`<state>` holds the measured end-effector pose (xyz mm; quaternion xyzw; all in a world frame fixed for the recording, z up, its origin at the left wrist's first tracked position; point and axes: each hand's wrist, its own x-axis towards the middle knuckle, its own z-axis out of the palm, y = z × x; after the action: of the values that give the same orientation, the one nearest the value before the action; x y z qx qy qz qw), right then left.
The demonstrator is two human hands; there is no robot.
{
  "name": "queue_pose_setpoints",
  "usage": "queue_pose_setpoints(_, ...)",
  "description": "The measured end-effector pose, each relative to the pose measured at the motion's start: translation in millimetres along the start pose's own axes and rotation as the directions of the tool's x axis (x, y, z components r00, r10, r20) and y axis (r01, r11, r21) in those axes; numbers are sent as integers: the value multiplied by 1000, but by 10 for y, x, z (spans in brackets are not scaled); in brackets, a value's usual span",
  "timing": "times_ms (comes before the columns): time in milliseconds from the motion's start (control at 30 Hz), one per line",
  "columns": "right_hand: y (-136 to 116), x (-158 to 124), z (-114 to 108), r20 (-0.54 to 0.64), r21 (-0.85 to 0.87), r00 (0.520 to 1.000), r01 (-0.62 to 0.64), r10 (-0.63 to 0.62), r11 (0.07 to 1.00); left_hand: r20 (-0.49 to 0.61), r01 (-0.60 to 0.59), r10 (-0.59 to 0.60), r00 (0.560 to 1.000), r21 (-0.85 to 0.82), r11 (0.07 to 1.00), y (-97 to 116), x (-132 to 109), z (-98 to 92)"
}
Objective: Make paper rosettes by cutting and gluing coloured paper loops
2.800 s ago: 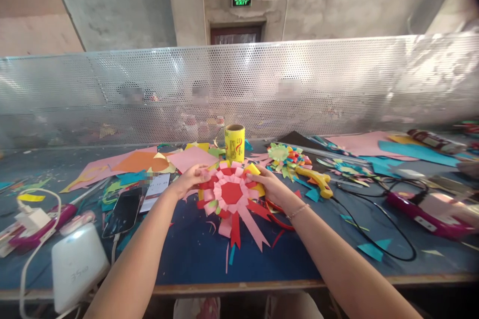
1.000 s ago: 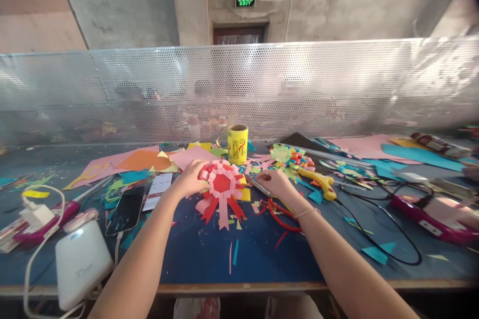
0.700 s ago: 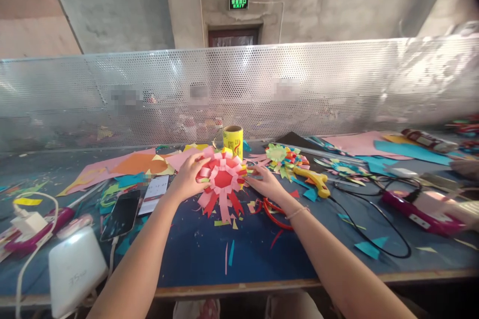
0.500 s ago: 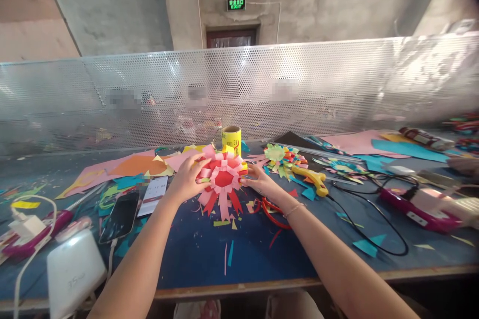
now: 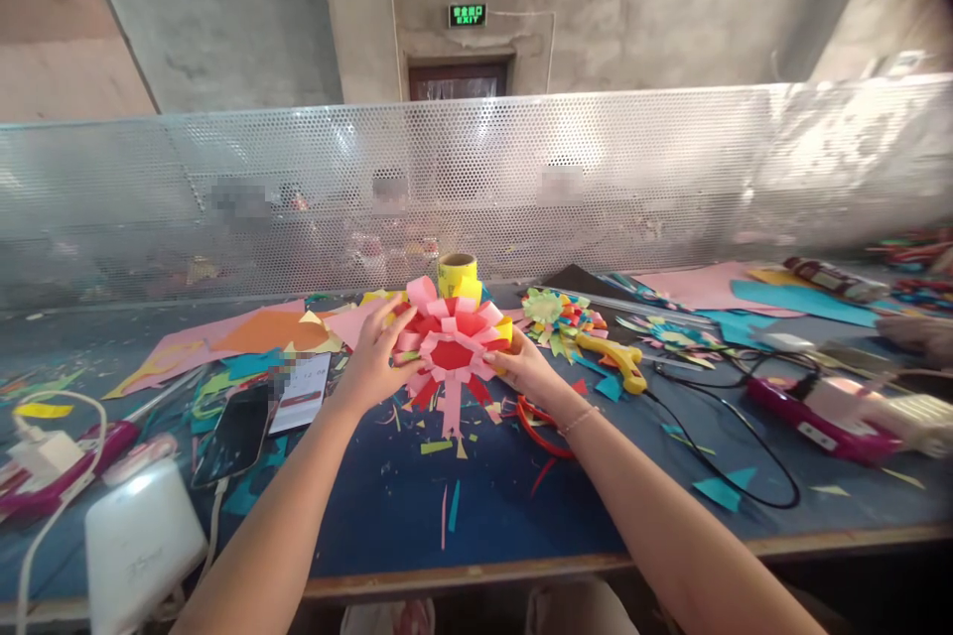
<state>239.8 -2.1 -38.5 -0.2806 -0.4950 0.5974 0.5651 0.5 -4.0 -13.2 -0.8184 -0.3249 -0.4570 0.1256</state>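
Between my two hands is a paper rosette [image 5: 451, 353] with pink, red and yellow loops, a red centre and strips hanging below. My left hand [image 5: 381, 357] grips its left edge, fingers curled over the loops. On the opposite edge, my right hand [image 5: 527, 365] pinches the loops near a yellow one. Right behind the rosette stands a yellow tape roll [image 5: 457, 274], partly covered by it. A yellow glue gun [image 5: 614, 362] lies to the right of my right hand, and a loop of red strip [image 5: 542, 429] lies under that wrist.
Finished-looking rosettes [image 5: 566, 314] lie behind the glue gun. Two phones [image 5: 232, 437], a white power bank [image 5: 143, 546] and a purple power strip [image 5: 819, 422] with cables flank the workspace. Coloured paper sheets [image 5: 260, 329] and scraps cover the blue table [image 5: 387, 526]; a perforated metal screen [image 5: 476, 179] borders it.
The rosette has tilted slightly between my hands, and more of its yellow loops show at the top and right. Both hands keep their hold on it.
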Motion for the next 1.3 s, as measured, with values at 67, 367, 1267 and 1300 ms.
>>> queue_pose_setpoints(67, -18, -3, 18, -46, 69, 999, 11, -8, 998, -132, 77, -84, 988, -54, 996, -2, -14, 62)
queue_pose_setpoints(367, -32, 30, -82, -101, 228, 995, 19, 4, 973, 418, 572, -722, 552, -820, -38, -47, -92, 331)
queue_pose_setpoints(1267, 7, 3, -20, -20, 180, 995, -94, 99, 979, 565, 627, -580, 587, -770, -116, 83, -136, 434)
queue_pose_setpoints(1300, 5, 3, -22, -13, 178, 995, -92, 96, 980, 574, 628, -574, 584, -767, -129, 78, -138, 431)
